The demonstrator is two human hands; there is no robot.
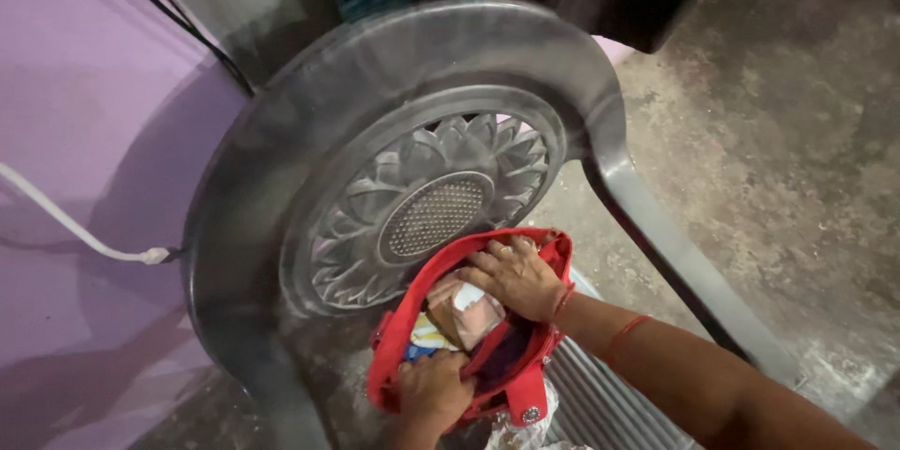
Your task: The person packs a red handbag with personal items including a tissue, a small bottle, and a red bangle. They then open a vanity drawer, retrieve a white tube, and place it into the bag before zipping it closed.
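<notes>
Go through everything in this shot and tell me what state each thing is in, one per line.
Red bag: open, stuffed, resting on the chair seat.
Left hand: gripping the bag's near edge.
Right hand: reaching inside the bag, palm down.
Folded papers: packed in the bag, partly showing.
Grey plastic chair: upright, bag on its seat.
White cable: joined to a dark cable at the wall.

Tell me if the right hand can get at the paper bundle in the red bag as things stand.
Probably yes. The right hand is already inside the open red bag, fingers beside the paper bundle. The left hand grips the bag's near edge, and nothing covers the bundle.
</notes>
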